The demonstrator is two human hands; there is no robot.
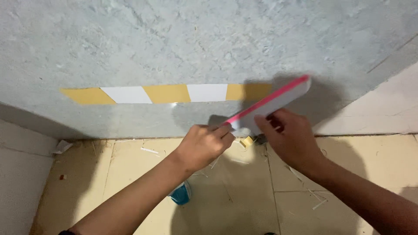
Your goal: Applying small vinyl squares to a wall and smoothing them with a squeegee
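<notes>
A flat white plastic scraper with a pink edge point(272, 101) is held tilted in front of the grey rough wall, just below a strip of yellow-and-white striped tape point(167, 93). The right hand point(289, 139) grips its lower part; the left hand point(204, 143) pinches its lower end. Below lie beige floor tiles point(130, 182) with scattered scraps and a blue round container point(181, 193), its contents hidden.

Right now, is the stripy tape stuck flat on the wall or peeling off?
Stuck flat: the yellow-and-white tape lies smooth along the grey wall, no lifted edge visible.
</notes>
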